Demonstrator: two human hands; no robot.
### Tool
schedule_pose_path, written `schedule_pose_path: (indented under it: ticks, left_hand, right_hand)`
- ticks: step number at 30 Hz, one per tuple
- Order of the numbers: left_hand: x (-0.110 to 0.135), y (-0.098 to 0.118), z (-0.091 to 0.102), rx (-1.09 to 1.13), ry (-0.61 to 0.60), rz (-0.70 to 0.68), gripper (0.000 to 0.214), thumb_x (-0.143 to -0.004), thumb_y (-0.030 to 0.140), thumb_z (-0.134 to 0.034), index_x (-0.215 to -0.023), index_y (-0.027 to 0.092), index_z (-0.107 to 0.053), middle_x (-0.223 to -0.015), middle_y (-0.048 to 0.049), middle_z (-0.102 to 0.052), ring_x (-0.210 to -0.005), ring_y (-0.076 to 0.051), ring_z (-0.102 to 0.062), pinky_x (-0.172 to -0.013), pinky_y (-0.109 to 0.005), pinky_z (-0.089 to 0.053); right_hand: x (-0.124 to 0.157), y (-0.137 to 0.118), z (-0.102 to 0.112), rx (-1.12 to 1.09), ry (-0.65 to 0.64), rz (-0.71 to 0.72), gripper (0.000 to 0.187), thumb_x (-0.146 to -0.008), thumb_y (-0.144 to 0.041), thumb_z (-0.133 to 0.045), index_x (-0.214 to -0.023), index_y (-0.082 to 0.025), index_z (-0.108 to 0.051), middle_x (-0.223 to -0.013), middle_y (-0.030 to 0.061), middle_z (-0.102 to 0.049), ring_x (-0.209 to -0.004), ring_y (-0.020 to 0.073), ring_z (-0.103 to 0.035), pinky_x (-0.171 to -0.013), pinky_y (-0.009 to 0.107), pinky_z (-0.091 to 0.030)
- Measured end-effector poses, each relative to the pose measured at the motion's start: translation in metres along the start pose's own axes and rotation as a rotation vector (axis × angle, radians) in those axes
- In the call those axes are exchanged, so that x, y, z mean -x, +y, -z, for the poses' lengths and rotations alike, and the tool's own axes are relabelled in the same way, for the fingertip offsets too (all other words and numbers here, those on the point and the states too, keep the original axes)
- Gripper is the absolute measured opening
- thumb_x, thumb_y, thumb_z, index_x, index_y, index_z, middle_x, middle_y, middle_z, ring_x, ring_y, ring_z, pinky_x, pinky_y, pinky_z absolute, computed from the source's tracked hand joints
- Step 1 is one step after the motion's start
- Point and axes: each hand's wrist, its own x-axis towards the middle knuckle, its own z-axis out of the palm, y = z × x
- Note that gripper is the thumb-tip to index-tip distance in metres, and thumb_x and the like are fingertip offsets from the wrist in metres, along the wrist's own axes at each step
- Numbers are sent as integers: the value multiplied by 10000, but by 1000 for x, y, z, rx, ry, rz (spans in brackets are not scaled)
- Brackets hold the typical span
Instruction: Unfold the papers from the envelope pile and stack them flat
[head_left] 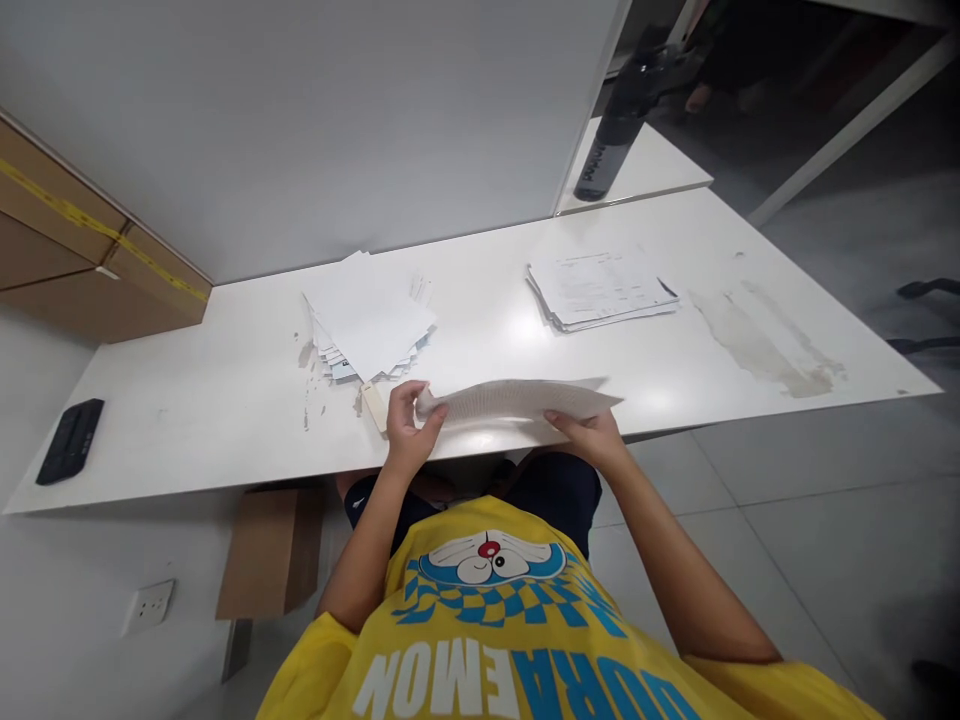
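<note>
Holding printed paper point(510, 398) over table point(225, 400) | left hand point(414, 425) grip: pinching end | right hand point(591, 435) grip: pinching edge

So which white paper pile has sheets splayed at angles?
The left white paper pile, corners jutting out; the right printed paper pile is stacked more neatly.

Likely office: long white desk point(480, 345), paper stacks point(600, 280), partition panel point(337, 130).
</note>
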Motion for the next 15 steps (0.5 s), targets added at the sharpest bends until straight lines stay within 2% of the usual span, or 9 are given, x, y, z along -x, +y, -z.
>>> schedule_pose_path:
  ticks: [2, 3, 5, 7, 10, 12, 15]
  left_hand:
    - [3, -1, 0, 16, 34, -53, 477, -802, 452, -715, -1185, 260, -505, -988, -41, -621, -959, -185, -626, -950, -361, -479]
    - [6, -3, 0, 29, 12, -24, 535, -790, 455, -725, -1223, 259, -478, -1015, -49, -632, -992, -194, -629, -972, -376, -472]
    - [13, -10, -1, 43, -48, 127, 637, -777, 499, -718, -1293, 240, -449, -1120, -87, -637, -1078, -216, -622, -992, -385, -472]
    - [20, -16, -2, 37, -51, 288, 635, -777, 553, -688, -1281, 213, -501, -1198, -114, -628, -1118, -227, -615, -984, -368, -484]
    - [26, -19, -4, 37, -10, 413, 546, -766, 579, -671, -1126, 172, -625, -1106, -113, -685, -1069, -241, -642, -974, -377, -497]
    - [27, -12, -4, 44, -12, 477, 466, -770, 562, -667, -1005, 160, -673, -1007, -102, -719, -1027, -254, -660, -973, -402, -500]
    - [32, 9, 3, 25, -55, 545, 360, -782, 514, -667, -902, 178, -705, -961, -79, -737, -1030, -271, -663, -984, -420, -500]
  right_hand:
    - [-1, -4, 2, -20, -26, 53, 428, -650, -468, -804, -971, -224, -660, -1029, 63, -674, -1010, 259, -608, -950, 418, -473]
    - [-2, -5, 2, -31, -35, 59, 449, -643, -467, -811, -991, -230, -655, -1052, 62, -672, -1038, 259, -602, -969, 418, -464]
    - [-2, -8, 0, -43, -48, 23, 499, -650, -476, -806, -1059, -238, -647, -1110, 62, -672, -1097, 264, -591, -1004, 429, -445]
    - [-2, -10, -3, -45, -50, -7, 522, -681, -475, -784, -1125, -245, -635, -1170, 60, -664, -1142, 264, -579, -1033, 439, -425]
    - [-4, -10, -10, -55, -20, 26, 478, -712, -471, -754, -1123, -253, -645, -1184, 57, -663, -1161, 262, -574, -1043, 423, -417]
    - [-5, -9, -14, -81, 22, 19, 439, -698, -501, -742, -1047, -248, -661, -1121, 62, -686, -1121, 271, -593, -1010, 416, -440]
    - [-5, -8, -12, -113, 50, -12, 400, -709, -528, -704, -983, -241, -661, -1055, 55, -700, -1046, 271, -616, -951, 409, -468]
